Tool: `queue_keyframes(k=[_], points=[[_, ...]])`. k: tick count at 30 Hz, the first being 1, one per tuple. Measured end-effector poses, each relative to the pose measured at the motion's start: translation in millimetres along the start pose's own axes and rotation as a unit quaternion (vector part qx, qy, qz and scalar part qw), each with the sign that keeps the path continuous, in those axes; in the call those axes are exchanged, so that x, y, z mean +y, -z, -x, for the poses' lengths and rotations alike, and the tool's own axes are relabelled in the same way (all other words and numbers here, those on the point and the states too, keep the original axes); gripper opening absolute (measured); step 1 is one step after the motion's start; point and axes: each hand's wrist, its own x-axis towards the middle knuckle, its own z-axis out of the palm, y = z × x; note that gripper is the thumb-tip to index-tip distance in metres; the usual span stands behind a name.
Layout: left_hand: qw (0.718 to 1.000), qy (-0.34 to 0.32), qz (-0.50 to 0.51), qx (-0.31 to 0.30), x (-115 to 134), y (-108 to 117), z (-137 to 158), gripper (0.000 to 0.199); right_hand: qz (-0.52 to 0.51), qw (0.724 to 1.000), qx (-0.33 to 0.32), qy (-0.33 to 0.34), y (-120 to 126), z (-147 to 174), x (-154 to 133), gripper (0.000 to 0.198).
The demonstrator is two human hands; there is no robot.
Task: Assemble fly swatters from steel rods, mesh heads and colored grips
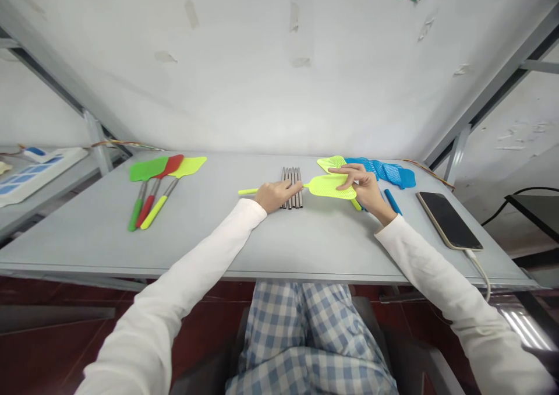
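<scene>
A yellow-green fly swatter lies sideways between my hands, its head to the right and its handle end poking out at the left. My left hand is closed around its shaft, just over a row of several metal rods. At the other end, my right hand grips the perforated head between thumb and fingers. Another yellow-green swatter head and several overlapping blue swatter heads lie behind and beside my right hand, which partly hides them. A blue handle shows to its right.
On the left of the grey table lie finished-looking green, red and yellow-green fly swatters, fanned out. A phone with a white cable rests at the right. A white wall rises behind the table.
</scene>
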Motion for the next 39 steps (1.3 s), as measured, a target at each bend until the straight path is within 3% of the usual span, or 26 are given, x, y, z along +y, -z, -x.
queue_keyframes(k=[3,5,8,11,13,15,17,21,24,28,30,33,36,39], points=[[1.000,-0.006,-0.004,0.002,2,2,0,0.041,0.037,0.999,-0.012,0.000,7,-1,3,0.032],[1.000,0.008,0.005,0.003,1,4,-1,0.041,0.026,0.999,-0.027,-0.033,12,-3,6,0.030],[0.999,0.035,0.023,0.003,-1,6,-2,0.042,-0.015,0.990,-0.027,-0.140,16,-6,11,0.037],[0.999,0.039,0.022,-0.002,-3,7,-2,0.043,0.034,0.971,-0.044,-0.232,16,-6,9,0.044],[0.999,0.035,0.031,-0.003,-3,7,-2,0.044,0.035,0.966,-0.069,-0.247,15,-5,3,0.040],[0.998,0.029,0.049,-0.002,-2,6,-2,0.043,-0.033,0.965,-0.081,-0.248,14,-4,-3,0.042],[0.998,0.023,0.061,-0.006,-1,6,-2,0.042,-0.097,0.960,-0.077,-0.250,13,-2,-7,0.055],[0.998,0.013,0.063,-0.016,-1,5,-2,0.040,-0.108,0.955,-0.036,-0.273,12,-2,-7,0.080],[0.999,0.012,0.045,-0.012,-3,5,-1,0.038,-0.149,0.951,-0.048,-0.267,9,-3,-6,0.077],[0.999,-0.017,0.025,-0.015,-7,2,2,0.032,-0.205,0.957,-0.050,-0.197,6,-5,-8,0.072],[0.999,-0.028,0.021,-0.025,-8,0,3,0.030,-0.195,0.964,-0.049,-0.172,8,-4,-10,0.054],[0.999,-0.022,0.017,-0.033,-9,0,2,0.033,-0.145,0.975,-0.084,-0.149,11,-2,-11,0.008],[1.000,0.005,0.011,-0.024,-10,3,1,0.038,-0.116,0.979,-0.127,-0.106,12,-1,-12,0.020],[0.999,0.043,0.026,0.000,-10,6,0,0.045,-0.142,0.982,-0.082,-0.090,12,-3,-9,0.018]])
